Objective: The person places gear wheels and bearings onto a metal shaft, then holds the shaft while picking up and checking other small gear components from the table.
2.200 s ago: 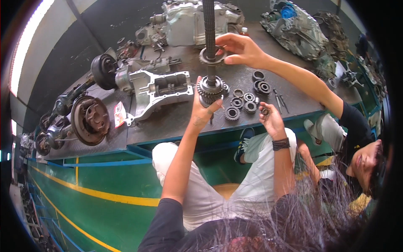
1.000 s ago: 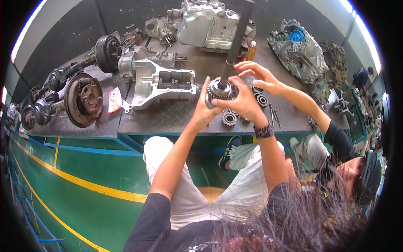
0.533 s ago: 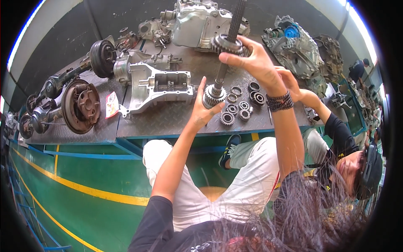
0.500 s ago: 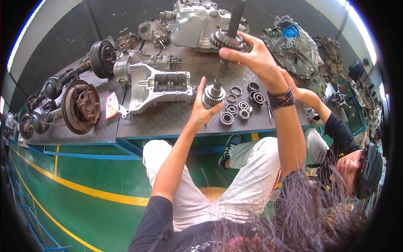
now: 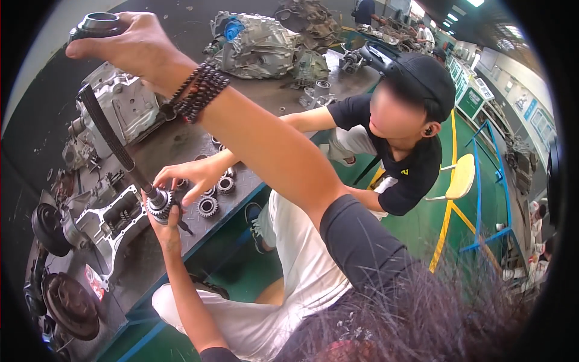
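Observation:
My right hand (image 5: pixel 137 43), raised at the upper left, is closed around a gear (image 5: pixel 101 22) that is clear of the shaft. The splined transmission shaft (image 5: pixel 111 134) stands tilted over the table. Around the toothed gear (image 5: pixel 160 204) at the shaft's lower end, my left hand (image 5: pixel 166 228) is closed. From the right a co-worker's hand (image 5: pixel 199 174) reaches to the shaft just above that gear; whether it touches cannot be seen clearly. Several loose gears (image 5: pixel 208 206) lie on the table beside it.
An open silver gearbox housing (image 5: pixel 111 253) lies left of the shaft. Larger casings (image 5: pixel 256 48) stand at the back. Brake drums (image 5: pixel 69 304) are at the left. A co-worker (image 5: pixel 404 133) in a black cap sits close on my right; a yellow stool (image 5: pixel 456 176) stands behind.
My right hand has lifted the gear off the shaft's top end. The view has turned right. The co-worker's hand has come to the lower shaft; my left hand keeps its hold.

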Demonstrator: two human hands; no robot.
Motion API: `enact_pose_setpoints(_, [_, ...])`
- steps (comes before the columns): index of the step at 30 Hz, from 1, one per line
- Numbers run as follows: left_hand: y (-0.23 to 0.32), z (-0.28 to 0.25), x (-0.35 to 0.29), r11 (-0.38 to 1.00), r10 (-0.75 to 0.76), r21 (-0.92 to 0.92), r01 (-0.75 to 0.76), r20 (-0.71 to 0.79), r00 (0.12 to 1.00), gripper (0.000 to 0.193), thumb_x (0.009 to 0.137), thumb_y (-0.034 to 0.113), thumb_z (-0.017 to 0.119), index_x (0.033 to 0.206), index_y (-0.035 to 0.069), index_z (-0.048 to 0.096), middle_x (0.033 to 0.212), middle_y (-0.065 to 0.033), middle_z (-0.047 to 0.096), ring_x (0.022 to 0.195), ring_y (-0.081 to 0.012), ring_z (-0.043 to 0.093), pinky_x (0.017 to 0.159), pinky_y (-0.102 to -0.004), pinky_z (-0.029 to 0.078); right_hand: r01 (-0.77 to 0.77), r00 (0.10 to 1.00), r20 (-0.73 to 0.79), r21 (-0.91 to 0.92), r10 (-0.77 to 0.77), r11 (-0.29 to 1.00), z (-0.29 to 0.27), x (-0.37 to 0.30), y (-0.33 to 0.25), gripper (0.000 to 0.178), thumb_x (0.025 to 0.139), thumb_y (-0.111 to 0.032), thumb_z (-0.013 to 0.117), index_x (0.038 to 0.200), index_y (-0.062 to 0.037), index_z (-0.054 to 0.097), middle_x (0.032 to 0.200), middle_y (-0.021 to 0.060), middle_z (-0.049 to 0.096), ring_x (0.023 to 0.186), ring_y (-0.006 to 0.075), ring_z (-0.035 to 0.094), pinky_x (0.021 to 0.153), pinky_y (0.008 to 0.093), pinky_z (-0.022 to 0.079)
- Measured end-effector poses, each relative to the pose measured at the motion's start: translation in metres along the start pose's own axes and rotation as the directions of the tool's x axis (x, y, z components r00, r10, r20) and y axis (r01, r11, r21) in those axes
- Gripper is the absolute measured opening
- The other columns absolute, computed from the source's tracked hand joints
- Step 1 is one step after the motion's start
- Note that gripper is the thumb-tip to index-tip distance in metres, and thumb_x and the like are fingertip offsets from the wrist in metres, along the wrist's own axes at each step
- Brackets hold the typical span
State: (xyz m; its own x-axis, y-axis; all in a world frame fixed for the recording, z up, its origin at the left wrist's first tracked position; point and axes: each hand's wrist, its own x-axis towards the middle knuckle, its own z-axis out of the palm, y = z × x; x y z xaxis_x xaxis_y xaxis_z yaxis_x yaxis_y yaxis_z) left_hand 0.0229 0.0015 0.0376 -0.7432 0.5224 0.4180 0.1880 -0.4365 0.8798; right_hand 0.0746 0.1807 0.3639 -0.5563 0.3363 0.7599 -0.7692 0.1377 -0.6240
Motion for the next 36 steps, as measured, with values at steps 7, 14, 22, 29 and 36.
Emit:
enact_pose_setpoints(7, [0.01, -0.007, 0.0, 0.998, -0.032, 0.055, 0.032, -0.004, 0.999, 0.107, 0.089, 0.025, 0.087, 0.168, 0.004, 0.019, 0.124, -0.0066, 0.061, 0.09, -0.0126, 0.062, 0.073, -0.0255, 0.054, 0.029, 0.999, 0.05, -0.424, -0.009, 0.905, -0.05, -0.06, 0.042, 0.054, 0.072, -0.037, 0.098, 0.11, -0.0024, 0.079, 0.103, 0.0043, 0.08, 0.09, 0.0102, 0.073, 0.086, 0.0283, 0.059])
enact_pose_setpoints(14, [0.004, 0.004, 0.005, 0.996, -0.024, -0.087, 0.024, 0.007, 1.0, 0.108, 0.089, 0.011, 0.086, 0.169, 0.006, 0.014, 0.133, -0.0111, 0.059, 0.103, -0.0148, 0.065, 0.078, -0.026, 0.057, -0.229, 0.935, 0.048, -0.676, 0.351, 0.701, -0.14, -0.104, 0.135, 0.06, 0.078, -0.038, 0.095, 0.119, 0.0009, 0.075, 0.101, 0.0077, 0.079, 0.092, 0.014, 0.073, 0.089, 0.028, 0.057])
enact_pose_setpoints(22, [0.008, -0.006, 0.001, 0.995, -0.07, -0.076, 0.068, -0.02, 0.997, 0.113, 0.084, 0.009, 0.088, 0.169, 0.005, 0.014, 0.138, -0.0123, 0.057, 0.119, -0.0192, 0.062, 0.094, -0.0292, 0.055, -0.01, 0.696, 0.093, -0.99, 0.712, 0.139, -0.163, -0.115, 0.194, 0.077, 0.064, -0.054, 0.094, 0.111, 0.0046, 0.077, 0.108, 0.024, 0.078, 0.104, 0.0339, 0.075, 0.093, 0.0414, 0.058])
enact_pose_setpoints(29, [0.01, -0.004, -0.001, 0.992, -0.072, -0.106, 0.066, -0.048, 0.996, 0.114, 0.084, 0.01, 0.089, 0.168, 0.003, 0.012, 0.141, -0.0147, 0.057, 0.124, -0.0205, 0.061, 0.104, -0.0322, 0.052, -0.098, 0.194, 0.34, -0.927, 0.92, 0.363, -0.147, -0.128, 0.194, 0.062, 0.08, -0.026, 0.09, 0.132, -0.0026, 0.066, 0.133, 0.0165, 0.065, 0.125, 0.0251, 0.062, 0.108, 0.0429, 0.045])
enact_pose_setpoints(36, [0.017, -0.006, 0.001, 0.986, -0.091, -0.146, 0.084, -0.043, 0.995, 0.113, 0.085, 0.008, 0.087, 0.168, 0.003, 0.011, 0.132, -0.0119, 0.061, 0.111, -0.0157, 0.065, 0.089, -0.0286, 0.058, -0.406, 0.661, 0.716, 0.091, 0.223, 0.91, -0.061, -0.194, 0.204, 0.063, 0.092, -0.016, 0.083, 0.146, -0.0068, 0.052, 0.153, 0.013, 0.05, 0.143, 0.0235, 0.046, 0.121, 0.0485, 0.033])
